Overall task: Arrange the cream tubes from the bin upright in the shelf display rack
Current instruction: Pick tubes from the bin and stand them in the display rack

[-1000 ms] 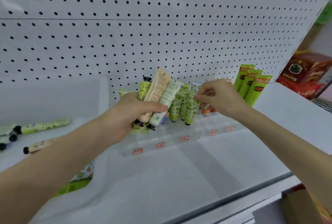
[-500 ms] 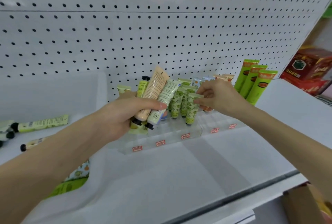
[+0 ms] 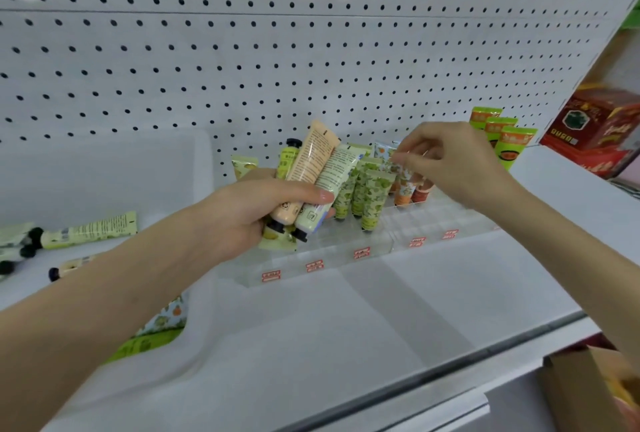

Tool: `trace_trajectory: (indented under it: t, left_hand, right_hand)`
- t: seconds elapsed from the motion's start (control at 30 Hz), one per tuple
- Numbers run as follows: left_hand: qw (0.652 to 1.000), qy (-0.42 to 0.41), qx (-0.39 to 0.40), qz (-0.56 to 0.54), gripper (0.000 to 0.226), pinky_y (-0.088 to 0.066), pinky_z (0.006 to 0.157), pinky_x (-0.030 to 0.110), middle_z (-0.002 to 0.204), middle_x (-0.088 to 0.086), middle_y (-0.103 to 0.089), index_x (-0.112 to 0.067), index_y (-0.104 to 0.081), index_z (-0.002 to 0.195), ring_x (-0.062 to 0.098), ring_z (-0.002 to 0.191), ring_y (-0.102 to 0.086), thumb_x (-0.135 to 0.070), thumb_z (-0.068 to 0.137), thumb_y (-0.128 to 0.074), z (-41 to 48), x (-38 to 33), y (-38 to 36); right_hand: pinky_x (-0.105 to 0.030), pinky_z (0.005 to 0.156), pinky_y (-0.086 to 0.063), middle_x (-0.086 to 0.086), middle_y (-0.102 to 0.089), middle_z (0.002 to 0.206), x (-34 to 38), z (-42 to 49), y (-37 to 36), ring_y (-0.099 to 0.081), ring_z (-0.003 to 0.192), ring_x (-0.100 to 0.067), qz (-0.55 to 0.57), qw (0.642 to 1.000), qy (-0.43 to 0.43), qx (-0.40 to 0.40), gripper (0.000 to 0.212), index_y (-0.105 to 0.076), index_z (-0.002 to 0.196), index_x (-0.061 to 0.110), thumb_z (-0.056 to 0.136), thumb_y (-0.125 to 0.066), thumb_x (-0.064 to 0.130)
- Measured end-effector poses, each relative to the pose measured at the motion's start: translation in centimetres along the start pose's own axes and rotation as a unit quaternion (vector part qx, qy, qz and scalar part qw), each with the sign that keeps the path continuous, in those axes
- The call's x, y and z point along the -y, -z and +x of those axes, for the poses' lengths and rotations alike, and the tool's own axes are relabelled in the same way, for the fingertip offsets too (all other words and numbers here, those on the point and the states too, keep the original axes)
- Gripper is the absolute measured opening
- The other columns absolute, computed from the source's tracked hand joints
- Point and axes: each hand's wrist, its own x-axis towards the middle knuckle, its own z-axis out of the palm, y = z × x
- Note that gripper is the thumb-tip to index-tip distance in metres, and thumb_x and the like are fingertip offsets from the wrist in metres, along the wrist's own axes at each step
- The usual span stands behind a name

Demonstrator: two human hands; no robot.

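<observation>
My left hand (image 3: 256,213) is shut on a bunch of cream tubes (image 3: 313,182): a peach one, a pale green one and yellow ones with black caps, held caps down just left of the clear display rack (image 3: 360,253). Green leaf-patterned tubes (image 3: 372,196) stand upright in the rack, with orange-patterned tubes (image 3: 403,191) to their right. My right hand (image 3: 457,161) reaches over the rack, and its fingertips pinch the top crimp of one orange-patterned tube. More tubes (image 3: 90,230) lie in the translucent bin (image 3: 204,168) at the left.
Three tall green tubes (image 3: 512,151) stand at the back right of the white shelf (image 3: 415,300). A red box (image 3: 599,130) sits beyond the pegboard's right edge. A cardboard box (image 3: 588,393) is below the shelf's front lip.
My right hand has shifted from the front green leaf tube to the right and up, onto an orange-patterned tube. My left hand keeps its bunch of tubes, nearly still.
</observation>
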Motion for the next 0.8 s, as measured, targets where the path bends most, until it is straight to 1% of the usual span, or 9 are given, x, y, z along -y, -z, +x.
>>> trace_trajectory:
  t: [0.07,0.1,0.13,0.2,0.27,0.4,0.53,0.7,0.8]
  left_hand:
    - [1.000,-0.005,0.004,0.002,0.053,-0.046,0.097,0.046,0.093,0.011,-0.075,-0.010,-0.069,0.099,0.028,0.099,-0.069,-0.019,0.048,-0.078,-0.1,-0.1,-0.2]
    - [1.000,-0.008,0.008,0.006,0.052,-0.046,0.098,0.046,0.093,0.012,-0.075,-0.010,-0.070,0.098,0.029,0.100,-0.068,-0.019,0.047,-0.078,-0.1,-0.1,-0.2]
    - [1.000,-0.013,0.015,0.008,0.050,-0.051,0.092,0.041,0.091,0.011,-0.075,-0.010,-0.069,0.098,0.027,0.095,-0.070,-0.018,0.049,-0.077,-0.1,0.0,-0.3]
    - [0.999,-0.024,0.036,0.007,0.043,-0.059,0.069,0.029,0.086,0.010,-0.075,-0.010,-0.068,0.097,0.020,0.081,-0.073,-0.014,0.055,-0.075,-0.2,0.0,-0.3]
    - [0.998,-0.034,0.053,0.006,0.038,-0.058,0.061,0.025,0.084,0.010,-0.075,-0.010,-0.069,0.097,0.018,0.076,-0.073,-0.011,0.059,-0.074,-0.2,0.0,-0.5]
    - [0.995,-0.047,0.087,0.014,0.032,-0.058,0.073,0.031,0.086,0.007,-0.075,-0.012,-0.070,0.094,0.019,0.079,-0.072,-0.007,0.063,-0.074,-0.6,0.1,-0.8]
    - [0.994,-0.043,0.100,-0.024,0.031,-0.057,0.060,0.024,0.083,0.005,-0.075,-0.010,-0.069,0.092,0.016,0.073,-0.072,-0.005,0.062,-0.072,-1.0,-0.2,-0.8]
    - [0.997,-0.050,0.033,-0.051,0.037,-0.057,0.057,0.026,0.077,0.008,-0.073,-0.002,-0.065,0.097,0.019,0.068,-0.070,-0.009,0.063,-0.077,-0.9,-0.6,-0.2]
    - [0.996,-0.083,-0.029,-0.021,0.019,-0.049,0.046,0.021,0.056,0.003,-0.062,-0.008,-0.063,0.079,0.016,0.047,-0.055,-0.018,0.072,-0.078,-1.3,-1.5,0.5]
  right_hand:
    - [-0.027,0.053,-0.051,-0.001,-0.068,0.066,1.0,-0.7,0.1,-0.061,0.052,-0.012,0.137,0.990,-0.038,0.021,0.008,-0.069,0.081,0.013,0.083,-0.070,0.021]
    - [-0.026,0.054,-0.049,-0.004,-0.069,0.071,1.6,-1.1,0.0,-0.061,0.054,-0.011,0.200,0.977,-0.062,0.049,0.012,-0.071,0.084,0.011,0.083,-0.070,0.022]
    - [-0.025,0.055,-0.047,-0.006,-0.070,0.076,2.1,-1.6,-0.2,-0.061,0.057,-0.011,0.246,0.963,-0.081,0.080,0.017,-0.071,0.086,0.009,0.083,-0.069,0.026]
    - [-0.020,0.054,-0.047,-0.006,-0.069,0.080,2.8,-2.5,-0.9,-0.060,0.060,-0.010,0.312,0.937,-0.101,0.123,0.027,-0.072,0.084,0.010,0.076,-0.068,0.036]
    - [-0.016,0.052,-0.046,-0.005,-0.068,0.080,3.4,-3.2,-1.6,-0.058,0.060,-0.008,0.362,0.915,-0.112,0.138,0.028,-0.071,0.082,0.010,0.073,-0.066,0.036]
    - [-0.015,0.051,-0.045,0.004,-0.063,0.062,4.2,-4.2,-2.6,-0.057,0.057,-0.007,0.392,0.902,-0.133,0.120,0.026,-0.067,0.085,0.004,0.074,-0.068,0.028]
    - [-0.014,0.049,-0.045,0.004,-0.067,0.067,4.9,-4.8,-2.0,-0.056,0.056,-0.005,0.390,0.903,-0.134,0.120,0.010,-0.068,0.088,0.009,0.088,-0.062,0.017]
    - [-0.015,0.045,-0.045,0.001,-0.070,0.073,5.7,-5.5,-0.3,-0.065,0.058,-0.008,0.420,0.888,-0.168,0.085,0.006,-0.062,0.094,0.011,0.091,-0.057,0.012]
    - [-0.014,0.050,-0.049,-0.005,-0.070,0.083,6.1,-6.1,0.3,-0.064,0.058,-0.009,0.417,0.889,-0.175,0.066,0.018,-0.064,0.098,0.008,0.083,-0.063,0.019]
